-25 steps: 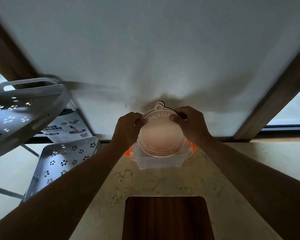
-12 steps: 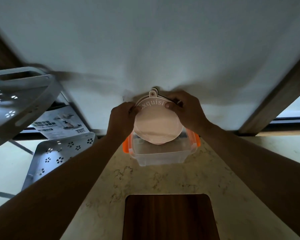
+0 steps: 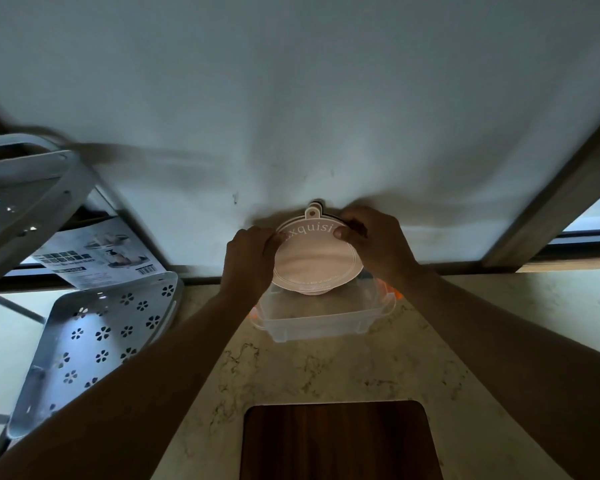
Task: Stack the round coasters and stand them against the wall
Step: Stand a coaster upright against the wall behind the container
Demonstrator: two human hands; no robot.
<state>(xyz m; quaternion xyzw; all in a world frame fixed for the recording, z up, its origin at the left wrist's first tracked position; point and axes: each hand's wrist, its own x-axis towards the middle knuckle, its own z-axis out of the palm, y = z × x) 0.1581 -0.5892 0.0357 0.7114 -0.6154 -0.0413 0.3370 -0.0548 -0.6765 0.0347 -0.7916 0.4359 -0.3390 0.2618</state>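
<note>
A stack of round coasters (image 3: 314, 261) stands on edge close to the white wall (image 3: 291, 98); the front one is pale pink with white lettering and a small hanging tab on top. Darker coaster edges show behind it. My left hand (image 3: 248, 258) grips the stack's left rim and my right hand (image 3: 374, 244) grips its upper right rim. The stack's lower edge sits at the back of a clear plastic box (image 3: 323, 317) with orange clips. Whether the stack touches the wall is hidden.
A white metal rack (image 3: 94, 341) with flower-shaped holes stands at the left, a printed leaflet (image 3: 97, 252) behind it. A dark wooden board (image 3: 340, 441) lies near me on the marbled counter (image 3: 326, 372). A brown frame (image 3: 555, 199) slants at the right.
Both hands have carried the coaster stack back toward the wall and tilted it more upright; it now sits behind the clear box rather than over it.
</note>
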